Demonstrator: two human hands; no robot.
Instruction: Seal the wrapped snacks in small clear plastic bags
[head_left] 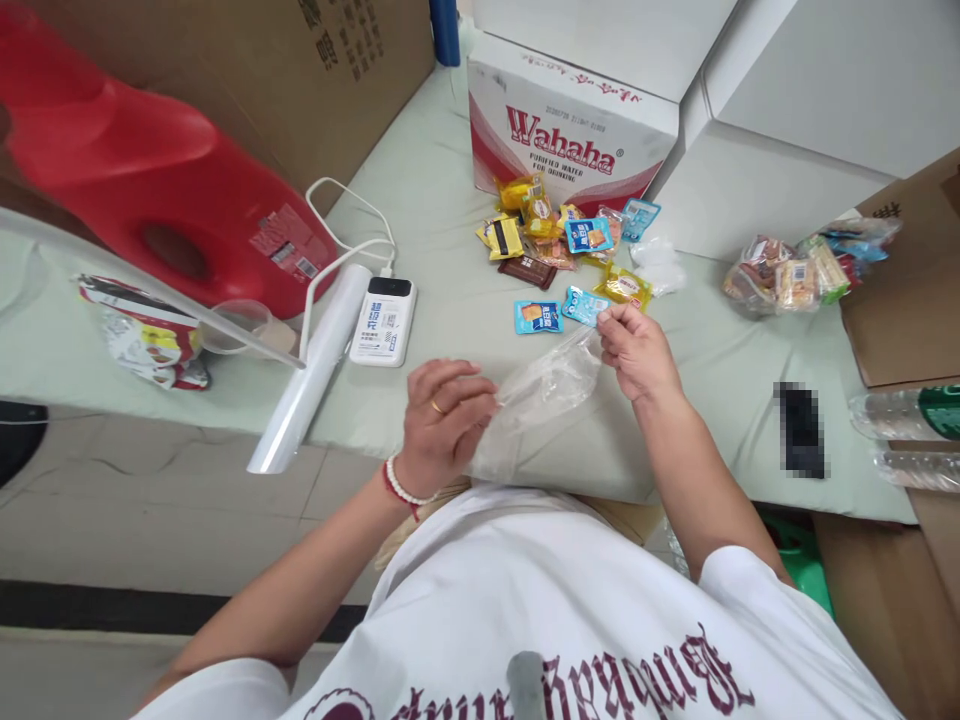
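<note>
A clear, crumpled plastic bag (pixel 551 385) is stretched between my two hands above the table's front edge. My right hand (pixel 637 355) pinches its upper right corner, the fingertips close to a blue snack packet (pixel 583 306). At the bag's left side, my left hand (pixel 448 412) has its fingers curled in on the plastic; the thumb is partly hidden. Another blue snack packet (pixel 538 317) lies flat just beyond the bag. Farther back is a pile of small wrapped snacks, with yellow packets (pixel 538 212), a brown packet (pixel 527 270) and a blue-and-white one (pixel 589 236).
A Wahaba-style carton printed "Wahaha" (pixel 570 140) stands behind the snacks. Leftward are a white power bank (pixel 383 322) with a cable, a clear plastic roll (pixel 311 375) and a red jug (pixel 172 190). Bagged snacks (pixel 772 275) and a pixelated dark object (pixel 801 430) lie rightward.
</note>
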